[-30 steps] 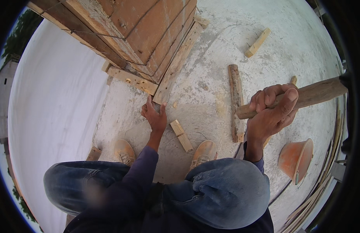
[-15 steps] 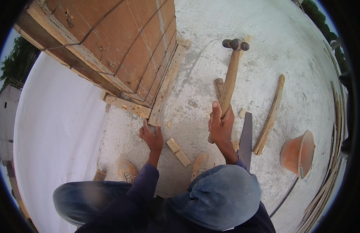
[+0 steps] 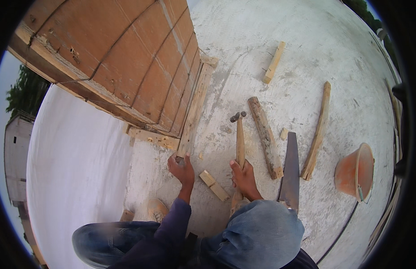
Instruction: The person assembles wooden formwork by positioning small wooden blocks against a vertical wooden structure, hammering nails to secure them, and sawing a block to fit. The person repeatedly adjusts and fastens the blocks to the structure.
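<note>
My right hand [image 3: 244, 180] is closed round the lower handle of a ball-peen hammer [image 3: 240, 141], its dark metal head pointing away from me. My left hand [image 3: 183, 170] has thumb and fingers about the near end of a wooden batten [image 3: 192, 114], which runs along the foot of a tall brown plywood box form [image 3: 140, 67] tied round with wire. A second, shorter batten [image 3: 154, 138] meets it at the near corner, with several holes or marks in its face. What lies under my left fingers is partly hidden.
On the pale concrete floor lie a notched wood block [image 3: 214, 185], a rough wooden post [image 3: 266, 138], a handsaw blade [image 3: 289, 168], a curved timber [image 3: 316, 132] and a short wood piece [image 3: 274, 62]. An orange bucket [image 3: 348, 174] stands at the right.
My right hand has lowered the hammer toward me and to the left, uncovering the rough post and short wood piece. My left hand stays at the batten's end.
</note>
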A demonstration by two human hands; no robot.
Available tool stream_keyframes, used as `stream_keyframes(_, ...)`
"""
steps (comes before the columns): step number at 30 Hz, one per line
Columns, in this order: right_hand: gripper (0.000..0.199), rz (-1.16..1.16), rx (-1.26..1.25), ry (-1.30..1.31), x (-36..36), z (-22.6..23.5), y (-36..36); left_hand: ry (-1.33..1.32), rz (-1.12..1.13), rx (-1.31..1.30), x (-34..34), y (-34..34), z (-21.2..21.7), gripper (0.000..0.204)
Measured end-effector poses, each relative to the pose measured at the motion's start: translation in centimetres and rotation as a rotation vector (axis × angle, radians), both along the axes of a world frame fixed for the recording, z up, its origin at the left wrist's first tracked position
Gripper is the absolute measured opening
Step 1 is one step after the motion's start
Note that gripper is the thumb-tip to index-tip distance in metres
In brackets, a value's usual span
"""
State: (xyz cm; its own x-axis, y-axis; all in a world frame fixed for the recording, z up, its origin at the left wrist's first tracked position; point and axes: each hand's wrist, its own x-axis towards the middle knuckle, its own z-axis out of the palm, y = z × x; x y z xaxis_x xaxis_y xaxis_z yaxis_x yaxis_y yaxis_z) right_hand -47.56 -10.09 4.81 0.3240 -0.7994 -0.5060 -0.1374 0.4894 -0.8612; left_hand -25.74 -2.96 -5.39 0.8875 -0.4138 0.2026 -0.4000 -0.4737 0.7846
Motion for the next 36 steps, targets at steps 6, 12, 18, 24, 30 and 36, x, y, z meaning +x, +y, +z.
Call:
stream_keyframes(6,0.033,-0.071,0.013,-0.056,0.8,0.3,-1.0,0.077,-0.033,-0.177,0.1,0.3,-0.3,0.03)
stream_keyframes(12,0.033,0.041,0.058,-0.102,6.1,-0.8,-2.1,0.148,0.003,-0.143,0.2,-0.2,-0.4,0.028)
stream_keyframes(18,0.031,0.156,0.151,-0.139,6.3,-0.6,-2.5,0.095,-0.028,-0.149,0.1,-0.3,0.0,0.031)
stream_keyframes(24,0.034,0.135,0.27,-0.068,0.5,0.5,-1.9,0.111,0.155,-0.233,1.8,-1.4,1.5,0.033)
stream_keyframes(30,0.051,0.311,-0.128,0.495,-5.7,-1.1,1.8,-0.21,-0.243,-0.18,1.4,-4.1,5.6,0.027)
stream_keyframes(36,0.052,0.224,-0.598,0.725,-7.9,-0.1,4.6,-0.197,-0.96,-0.299,-6.5,-8.2,7.6,0.026)
